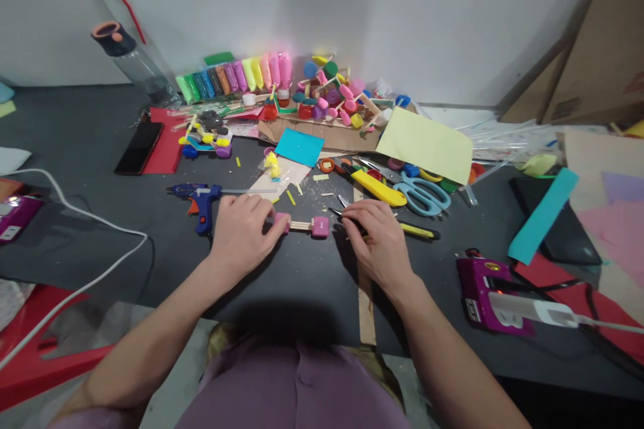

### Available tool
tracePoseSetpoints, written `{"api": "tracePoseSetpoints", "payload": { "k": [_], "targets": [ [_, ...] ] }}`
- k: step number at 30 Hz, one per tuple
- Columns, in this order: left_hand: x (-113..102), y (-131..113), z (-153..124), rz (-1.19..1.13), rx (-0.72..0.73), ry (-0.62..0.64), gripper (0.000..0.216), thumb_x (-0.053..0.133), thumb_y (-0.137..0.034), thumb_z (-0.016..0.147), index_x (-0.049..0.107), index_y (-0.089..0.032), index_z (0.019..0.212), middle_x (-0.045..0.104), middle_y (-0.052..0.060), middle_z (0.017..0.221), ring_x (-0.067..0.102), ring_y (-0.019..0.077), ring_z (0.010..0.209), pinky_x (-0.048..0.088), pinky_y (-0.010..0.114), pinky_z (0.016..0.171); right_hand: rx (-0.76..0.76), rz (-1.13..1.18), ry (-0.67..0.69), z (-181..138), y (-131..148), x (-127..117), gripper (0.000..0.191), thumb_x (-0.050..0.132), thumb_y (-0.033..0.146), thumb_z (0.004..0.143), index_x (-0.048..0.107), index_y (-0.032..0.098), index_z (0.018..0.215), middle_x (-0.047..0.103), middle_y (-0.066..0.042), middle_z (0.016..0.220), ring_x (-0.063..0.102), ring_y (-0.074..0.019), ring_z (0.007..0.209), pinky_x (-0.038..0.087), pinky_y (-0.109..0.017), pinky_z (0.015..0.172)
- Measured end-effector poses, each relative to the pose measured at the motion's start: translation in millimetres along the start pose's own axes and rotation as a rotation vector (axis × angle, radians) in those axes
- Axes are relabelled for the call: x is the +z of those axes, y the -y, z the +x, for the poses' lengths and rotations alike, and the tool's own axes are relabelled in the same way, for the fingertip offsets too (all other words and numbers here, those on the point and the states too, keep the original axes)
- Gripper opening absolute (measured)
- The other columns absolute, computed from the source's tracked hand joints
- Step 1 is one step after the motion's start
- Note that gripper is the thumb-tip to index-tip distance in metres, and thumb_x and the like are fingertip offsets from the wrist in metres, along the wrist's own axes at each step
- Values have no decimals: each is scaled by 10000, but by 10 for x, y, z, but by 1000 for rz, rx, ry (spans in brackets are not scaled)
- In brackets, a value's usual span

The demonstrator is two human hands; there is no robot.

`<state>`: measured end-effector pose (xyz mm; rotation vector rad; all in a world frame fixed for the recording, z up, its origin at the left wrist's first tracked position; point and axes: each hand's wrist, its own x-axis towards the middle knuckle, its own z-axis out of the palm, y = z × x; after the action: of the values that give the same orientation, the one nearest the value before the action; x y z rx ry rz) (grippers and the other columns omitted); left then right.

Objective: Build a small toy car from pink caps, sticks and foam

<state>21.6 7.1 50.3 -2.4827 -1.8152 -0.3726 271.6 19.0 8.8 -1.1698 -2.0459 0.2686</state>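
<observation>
My left hand point(244, 229) is closed, thumb and fingertips on one pink end of a small piece made of pale wooden sticks point(300, 226) between two pink bottle caps point(320, 227). The piece lies low over the dark table. My right hand point(376, 240) is curled just right of it, fingertips together beside a thin dark pointed tip point(335, 212). What those fingers hold is hidden. A black-and-yellow cutter point(418, 231) sticks out beyond the right hand. Behind it lie a yellow utility knife point(380, 188) and blue-handled scissors point(425, 194). A blue glue gun point(202, 206) rests left of my left hand.
Clay packs point(236, 77), a pile of colourful caps and sticks point(335, 97) and a small toy car point(205, 137) line the back. A water bottle point(135, 64) and phone point(139, 147) stand left. A purple power box point(496, 295) with cables sits right.
</observation>
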Motion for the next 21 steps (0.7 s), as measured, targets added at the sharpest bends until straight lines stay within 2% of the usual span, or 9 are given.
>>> {"api": "tracePoseSetpoints", "payload": {
  "k": [6,9,11,13,15,18,21],
  "targets": [
    [14,172,-154,-45,3,49,101,610,-261,946,659,-178,976,724,72,967,634,277,931,380,407,791,-6,-29,-16,-2,-25,-10,121,581,169,975,690,199,930,739,-91,923,644,-262,962,535,-476,909],
    [101,194,-212,-67,41,103,211,670,-251,915,656,-179,1113,717,90,1091,618,296,1028,399,400,805,-28,-57,32,-14,-38,1,83,611,205,965,694,200,967,733,-102,987,628,-284,1035,523,-509,953],
    [156,194,-226,-73,54,127,261,662,-224,918,643,-174,1173,705,108,1151,603,307,1070,404,402,814,-55,-87,99,-31,-33,27,134,667,265,935,699,188,1040,712,-143,1125,578,-344,1175,483,-583,1016],
    [197,191,-222,-77,53,136,255,625,-204,938,635,-163,1190,699,127,1169,598,311,1075,407,407,819,-78,-121,169,-50,-12,61,258,714,311,902,693,176,1120,659,-182,1268,491,-411,1307,413,-670,1070],
    [228,186,-200,-87,51,137,221,585,-199,960,639,-160,1171,708,132,1138,607,305,1054,409,408,820,-94,-150,222,-65,22,88,288,723,313,895,690,165,1141,622,-200,1335,439,-442,1364,356,-715,1100],
    [264,178,-139,-108,45,127,184,562,-206,974,653,-174,1131,732,122,1075,629,295,1026,411,405,816,-114,-169,266,-75,84,95,226,714,331,911,702,164,1063,622,-197,1335,425,-443,1384,304,-728,1133],
    [306,171,-45,-127,33,103,164,570,-223,969,669,-189,1096,744,122,1071,640,297,1027,413,408,819,-155,-146,302,-73,151,86,248,721,414,904,709,180,983,636,-180,1321,427,-435,1384,276,-739,1146]
  ]
}}
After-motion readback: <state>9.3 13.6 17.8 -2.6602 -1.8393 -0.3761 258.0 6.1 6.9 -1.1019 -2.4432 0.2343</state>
